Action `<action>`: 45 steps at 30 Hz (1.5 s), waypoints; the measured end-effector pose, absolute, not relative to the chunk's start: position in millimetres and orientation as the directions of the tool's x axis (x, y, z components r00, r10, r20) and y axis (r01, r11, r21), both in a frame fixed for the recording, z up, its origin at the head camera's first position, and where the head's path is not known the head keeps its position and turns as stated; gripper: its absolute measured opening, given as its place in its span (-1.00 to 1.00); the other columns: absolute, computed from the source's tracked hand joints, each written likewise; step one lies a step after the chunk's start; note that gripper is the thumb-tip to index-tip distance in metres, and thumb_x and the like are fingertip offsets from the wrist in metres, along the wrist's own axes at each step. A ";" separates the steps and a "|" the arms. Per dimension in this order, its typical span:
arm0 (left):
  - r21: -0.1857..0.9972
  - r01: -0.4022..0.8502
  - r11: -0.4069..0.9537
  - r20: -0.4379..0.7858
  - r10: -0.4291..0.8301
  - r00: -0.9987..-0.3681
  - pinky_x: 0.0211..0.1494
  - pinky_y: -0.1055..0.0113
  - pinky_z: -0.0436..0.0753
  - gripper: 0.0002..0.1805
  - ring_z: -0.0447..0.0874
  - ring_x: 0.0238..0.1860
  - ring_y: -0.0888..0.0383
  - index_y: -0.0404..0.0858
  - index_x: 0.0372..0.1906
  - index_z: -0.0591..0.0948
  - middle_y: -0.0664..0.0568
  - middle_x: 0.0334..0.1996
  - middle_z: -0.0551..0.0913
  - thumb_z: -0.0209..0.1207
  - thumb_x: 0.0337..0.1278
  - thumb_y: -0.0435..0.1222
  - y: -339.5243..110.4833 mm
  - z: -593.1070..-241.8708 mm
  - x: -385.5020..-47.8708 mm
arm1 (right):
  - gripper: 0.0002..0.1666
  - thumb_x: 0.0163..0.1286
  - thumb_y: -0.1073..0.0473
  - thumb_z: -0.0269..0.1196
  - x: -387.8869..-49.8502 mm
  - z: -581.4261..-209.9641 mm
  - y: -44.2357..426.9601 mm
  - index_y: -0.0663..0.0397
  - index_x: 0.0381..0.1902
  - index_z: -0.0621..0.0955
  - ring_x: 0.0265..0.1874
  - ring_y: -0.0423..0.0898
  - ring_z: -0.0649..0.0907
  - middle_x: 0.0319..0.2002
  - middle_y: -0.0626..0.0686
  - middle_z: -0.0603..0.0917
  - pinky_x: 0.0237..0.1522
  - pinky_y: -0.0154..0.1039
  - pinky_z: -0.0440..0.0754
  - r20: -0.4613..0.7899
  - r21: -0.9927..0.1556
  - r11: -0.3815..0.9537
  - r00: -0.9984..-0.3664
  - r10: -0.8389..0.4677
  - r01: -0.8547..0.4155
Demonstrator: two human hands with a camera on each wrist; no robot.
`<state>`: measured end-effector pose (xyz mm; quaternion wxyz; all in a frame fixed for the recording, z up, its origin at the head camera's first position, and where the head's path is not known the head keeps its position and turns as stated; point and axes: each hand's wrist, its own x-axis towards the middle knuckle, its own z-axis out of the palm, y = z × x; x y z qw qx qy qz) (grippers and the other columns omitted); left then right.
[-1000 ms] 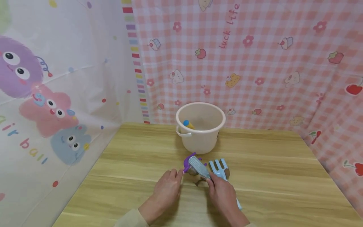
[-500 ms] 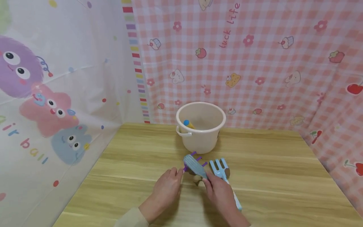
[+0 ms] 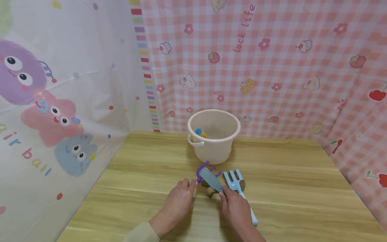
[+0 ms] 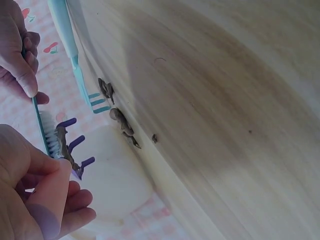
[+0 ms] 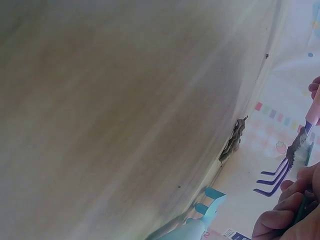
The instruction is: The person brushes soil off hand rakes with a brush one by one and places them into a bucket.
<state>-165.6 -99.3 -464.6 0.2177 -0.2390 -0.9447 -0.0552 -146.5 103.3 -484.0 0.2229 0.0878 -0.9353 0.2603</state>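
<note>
My left hand holds a small purple-tined hand rake by its pink handle. A grey-brown dirt clump clings along the rake's tines. In my right hand is a teal-backed brush. Its white bristles face the rake and touch the dirt on it. The head view shows the brush's back covering part of the rake. Both tools are above the wooden table, where brown dirt pieces lie below.
Just right of the brush lies a light blue toy fork with a brown patch at its head. A cream bucket stands behind, holding a blue-and-yellow item. Printed cloths hang around the table.
The brush slid up-left over the rake, then came slightly back down-right, so more of the purple head shows now. My left hand keeps the rake nearly still.
</note>
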 end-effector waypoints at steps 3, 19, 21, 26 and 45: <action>-0.002 0.472 0.882 0.441 0.424 -0.791 -0.49 0.38 0.60 -0.37 0.54 -0.44 0.09 -0.41 0.09 0.62 -0.06 -0.38 0.54 0.39 -0.33 -0.46 -98.4 -465.5 -165.2 | -0.69 0.34 0.16 0.32 -146.5 -485.3 103.5 0.11 0.02 0.69 -0.44 0.19 0.70 -0.33 0.18 0.74 -0.47 0.11 0.60 0.475 -0.446 0.849 -0.879 -0.043 -0.283; -0.008 0.462 0.887 0.433 0.420 -0.798 -0.50 0.39 0.57 -0.39 0.53 -0.43 0.11 -0.39 0.10 0.61 -0.05 -0.38 0.53 0.39 -0.27 -0.44 -96.5 -465.2 -165.5 | -0.71 0.32 0.18 0.33 -149.6 -487.0 105.5 0.15 -0.02 0.70 -0.45 0.19 0.69 -0.39 0.14 0.74 -0.46 0.11 0.59 0.511 -0.437 0.852 -0.859 -0.026 -0.286; -0.011 0.461 0.887 0.436 0.419 -0.796 -0.50 0.38 0.58 -0.40 0.53 -0.43 0.11 -0.39 0.10 0.61 -0.05 -0.38 0.53 0.40 -0.26 -0.43 -96.2 -465.1 -165.7 | -0.71 0.32 0.17 0.32 -150.3 -487.0 106.0 0.15 -0.03 0.70 -0.45 0.19 0.69 -0.39 0.14 0.73 -0.46 0.11 0.59 0.505 -0.436 0.855 -0.863 -0.027 -0.282; -0.010 0.464 0.886 0.435 0.422 -0.795 -0.50 0.39 0.57 -0.39 0.52 -0.43 0.11 -0.39 0.10 0.61 -0.05 -0.39 0.53 0.39 -0.27 -0.44 -95.9 -465.0 -165.2 | -0.71 0.32 0.17 0.33 -150.0 -486.5 106.5 0.16 -0.03 0.70 -0.47 0.20 0.69 -0.41 0.15 0.73 -0.48 0.12 0.58 0.504 -0.438 0.855 -0.863 -0.022 -0.277; -0.066 0.466 0.882 0.482 0.437 -0.759 -0.48 0.35 0.51 -0.46 0.46 -0.53 0.15 -0.35 0.03 0.65 0.01 -0.48 0.49 0.38 -0.27 -0.42 -100.2 -469.7 -169.1 | -0.70 0.34 0.17 0.31 -152.5 -482.0 106.6 0.17 -0.02 0.69 -0.41 0.20 0.71 -0.34 0.17 0.75 -0.45 0.11 0.61 0.484 -0.450 0.844 -0.874 -0.046 -0.293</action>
